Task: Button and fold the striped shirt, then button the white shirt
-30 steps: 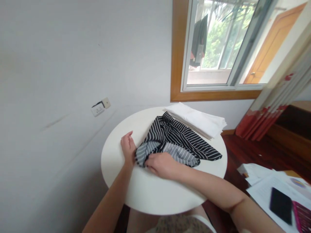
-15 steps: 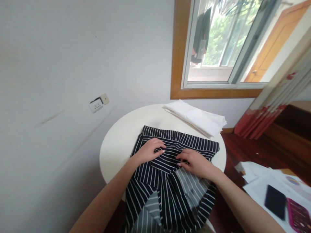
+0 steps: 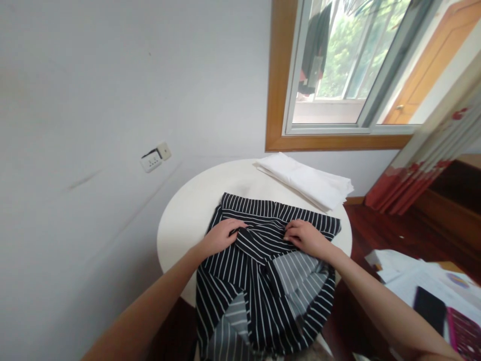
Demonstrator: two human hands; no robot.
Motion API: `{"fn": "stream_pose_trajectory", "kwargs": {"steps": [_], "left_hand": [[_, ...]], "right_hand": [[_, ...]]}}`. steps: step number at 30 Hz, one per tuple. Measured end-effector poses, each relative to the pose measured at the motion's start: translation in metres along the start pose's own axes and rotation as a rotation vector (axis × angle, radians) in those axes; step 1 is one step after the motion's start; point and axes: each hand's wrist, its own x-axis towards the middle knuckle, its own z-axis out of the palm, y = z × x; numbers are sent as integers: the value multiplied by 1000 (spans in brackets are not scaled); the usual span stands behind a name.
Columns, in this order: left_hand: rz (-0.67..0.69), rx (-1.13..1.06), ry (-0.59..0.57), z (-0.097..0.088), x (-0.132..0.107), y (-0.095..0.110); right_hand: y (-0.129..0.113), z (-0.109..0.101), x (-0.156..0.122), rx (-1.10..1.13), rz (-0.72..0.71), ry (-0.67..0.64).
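A black garment with thin white stripes (image 3: 259, 281) lies spread over the round white table (image 3: 188, 215), its lower part hanging off the near edge with grey striped inner panels showing. My left hand (image 3: 221, 236) grips a fold of the garment near its upper left, fingers curled. At the upper right, my right hand (image 3: 306, 236) pinches the cloth as well. Both hands sit just below the garment's top hem.
A folded white cloth (image 3: 306, 181) rests at the table's far right edge below the wooden window frame (image 3: 276, 100). A wall socket (image 3: 155, 158) is on the left wall. Papers, a black phone (image 3: 428, 308) and a pink calculator (image 3: 464, 336) lie at right.
The garment went from a bunched heap to spread flat over the table. Since half a second ago both hands slid apart and curled onto its cloth.
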Motion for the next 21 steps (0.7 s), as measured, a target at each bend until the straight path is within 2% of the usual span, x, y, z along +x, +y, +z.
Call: {"fn": "stream_pose_trajectory", "kwargs": {"steps": [3,6,9,13,18,21], "left_hand": [[-64,-132,67,-16,7,21],[-96,-178,174,-38,12,47],[-160,-379,222,-60,20,75],[-243,-616,262,-92,25,111],[-286,-678,439,-133,20,148],[-259,-751,549,-148,33,145]], "right_hand": [[-9,-19,-1,195,-49,26],[-34,-33,-11,269,-126,-5],[-63,-31,-16,217,-203,11],[-87,-26,-12,246,-129,185],[-84,-48,-13,573,-113,226],[-60,-64,2,839,-76,375]]}}
